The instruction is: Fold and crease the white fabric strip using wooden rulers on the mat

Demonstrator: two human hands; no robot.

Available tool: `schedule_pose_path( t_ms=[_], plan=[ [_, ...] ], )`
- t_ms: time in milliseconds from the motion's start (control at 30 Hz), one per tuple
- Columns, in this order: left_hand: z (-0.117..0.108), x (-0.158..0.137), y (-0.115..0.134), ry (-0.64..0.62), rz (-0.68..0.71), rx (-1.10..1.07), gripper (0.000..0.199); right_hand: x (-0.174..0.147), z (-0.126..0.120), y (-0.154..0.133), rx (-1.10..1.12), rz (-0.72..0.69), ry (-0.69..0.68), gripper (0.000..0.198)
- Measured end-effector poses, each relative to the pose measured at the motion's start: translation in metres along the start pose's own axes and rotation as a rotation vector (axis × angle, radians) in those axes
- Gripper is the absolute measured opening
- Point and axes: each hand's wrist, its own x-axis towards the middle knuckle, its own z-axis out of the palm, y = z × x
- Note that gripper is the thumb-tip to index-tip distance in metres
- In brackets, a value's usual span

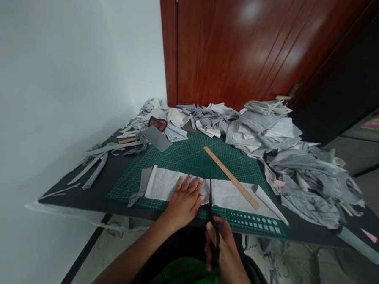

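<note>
A long strip of pale grey fabric (165,184) lies across the green cutting mat (195,153). My left hand (184,201) rests flat on it, fingers stretched out. In my right hand (220,241) is a pair of black scissors (210,202), its blades pointing away from me across the strip, just right of my left hand. Whether the blades are parted is hard to tell. A wooden ruler (230,176) lies slanted, its near end over the right part of the strip. The strip's right end is curled over.
Heaped grey cloth (260,128) stands at the back right, with more crumpled fabric (314,191) along the right side. Scraps (210,117) line the back edge, near a reddish-brown patch (158,124) and a grey rectangle (157,138). Narrow strips (95,171) lie left on the dark table (78,195).
</note>
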Motion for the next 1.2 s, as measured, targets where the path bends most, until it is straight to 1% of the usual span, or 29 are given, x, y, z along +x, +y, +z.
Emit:
schedule_pose_path(
  t_ms=[100,167,367,500,600,700,767,800,833,867,900,967,1000,1067,1133,1200],
  plan=[
    [-0.001,0.0,0.0,0.008,-0.004,0.005,0.049,0.001,0.0,0.002,0.003,-0.021,0.006,0.079],
    [-0.002,0.0,0.001,0.011,-0.005,0.016,0.049,0.001,-0.001,0.004,0.0,-0.034,-0.015,0.078],
    [-0.003,0.0,0.002,-0.004,-0.003,0.045,0.049,-0.001,-0.007,0.015,-0.016,-0.101,-0.04,0.067],
    [-0.001,0.0,0.001,0.008,0.005,0.055,0.05,0.004,-0.009,0.018,0.004,-0.099,-0.054,0.067],
    [-0.001,0.0,0.001,0.01,0.002,0.043,0.05,0.004,-0.005,0.016,0.027,-0.079,-0.036,0.071],
    [-0.001,0.0,0.0,0.001,-0.001,0.038,0.051,-0.002,-0.004,0.011,0.035,-0.075,-0.006,0.065],
    [0.0,0.0,0.0,-0.003,0.009,0.034,0.052,-0.005,-0.011,0.002,0.021,-0.102,-0.015,0.061],
    [0.0,0.0,-0.001,0.0,0.015,0.031,0.052,-0.005,-0.018,-0.005,-0.01,-0.126,-0.032,0.059],
    [0.001,0.0,-0.001,0.005,0.018,0.028,0.053,-0.003,-0.027,-0.014,-0.069,-0.156,-0.054,0.057],
    [0.001,0.001,-0.001,0.009,0.02,0.025,0.053,0.0,-0.04,-0.024,-0.164,-0.196,-0.072,0.055],
    [0.001,0.0,-0.001,0.01,0.02,0.023,0.054,0.007,-0.056,-0.036,-0.289,-0.255,-0.062,0.051],
    [-0.001,0.0,0.0,0.002,0.018,0.024,0.055,0.027,-0.092,-0.063,-0.629,-0.441,0.055,0.049],
    [-0.002,0.0,0.0,-0.005,0.017,0.025,0.056,0.042,-0.11,-0.077,-0.841,-0.512,0.141,0.05],
    [-0.004,-0.001,0.001,-0.025,0.013,0.029,0.057,0.076,-0.142,-0.102,-1.202,-0.632,0.311,0.043],
    [-0.006,-0.001,0.002,-0.043,0.001,0.034,0.058,0.113,-0.164,-0.122,-1.403,-0.739,0.335,0.042],
    [-0.007,0.0,0.002,-0.055,-0.007,0.039,0.059,0.146,-0.176,-0.136,-1.49,-0.755,0.317,0.041]
  ],
)
